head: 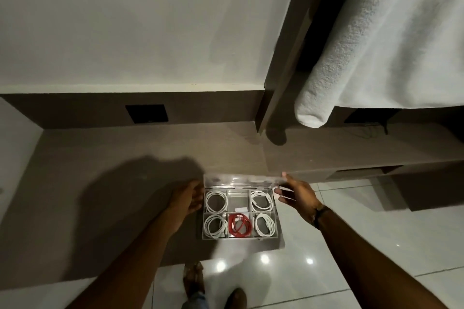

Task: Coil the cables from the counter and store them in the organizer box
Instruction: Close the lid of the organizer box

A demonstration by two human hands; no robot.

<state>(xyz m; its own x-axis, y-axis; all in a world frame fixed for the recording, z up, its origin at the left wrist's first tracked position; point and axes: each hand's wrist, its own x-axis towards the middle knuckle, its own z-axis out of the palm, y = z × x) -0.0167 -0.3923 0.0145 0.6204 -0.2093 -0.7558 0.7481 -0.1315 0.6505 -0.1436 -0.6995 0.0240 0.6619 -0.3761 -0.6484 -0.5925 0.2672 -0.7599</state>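
A clear organizer box [276, 213] with six compartments sits on the brown counter [125, 158] near its front edge. Several coiled white cables [216, 200] fill the corner compartments, and a coiled red cable [240, 225] lies in the front middle one. The back middle compartment holds only a small white piece. The transparent lid [241, 180] stands raised at the back. My right hand [297, 192] touches the lid's right end, fingers spread along its edge. My left hand [187, 198] rests against the box's left side, fingers loosely apart, holding nothing.
A white towel [376, 45] hangs at the upper right over a lower counter section [351, 150]. Black wall sockets [146, 113] sit in the backsplash. Glossy white floor tiles [339, 246] and my feet [193, 278] lie below the counter edge.
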